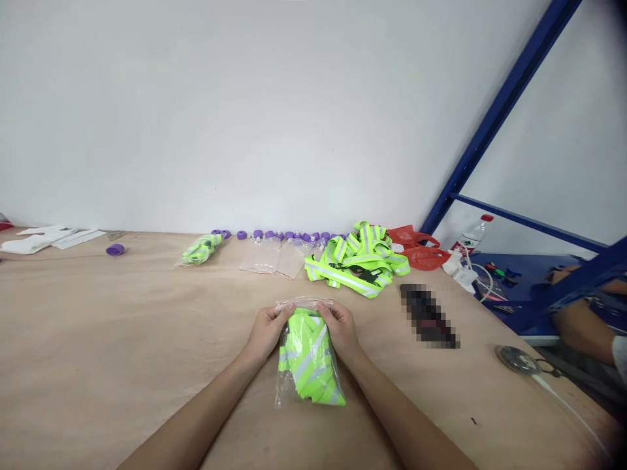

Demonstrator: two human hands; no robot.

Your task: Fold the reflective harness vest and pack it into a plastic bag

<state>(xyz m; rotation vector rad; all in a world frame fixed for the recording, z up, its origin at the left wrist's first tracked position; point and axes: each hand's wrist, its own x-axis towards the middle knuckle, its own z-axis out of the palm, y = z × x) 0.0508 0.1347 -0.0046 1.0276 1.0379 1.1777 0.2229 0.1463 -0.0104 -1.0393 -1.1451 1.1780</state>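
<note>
A clear zip-lock bag (281,385) with a folded neon-yellow reflective strap (309,356) inside lies at the near middle of the table, its zip edge pointing away from me. My left hand (267,331) pinches the left end of that zip edge, thumb on top. At the right end, my right hand (341,328) pinches the same edge. Beyond my hands rests a loose heap of neon reflective straps (360,261) with black buckles. Left of the heap are flat clear plastic bags (262,256). Farther left sits another bagged strap (202,249).
Several purple caps (289,235) line the wall, and one purple cap (115,249) stands apart near white papers (53,238). To the right are a red plastic bag (424,254), a blurred dark object (428,316), a round cabled device (516,359), a bottle (475,235) and another person's arm (585,329).
</note>
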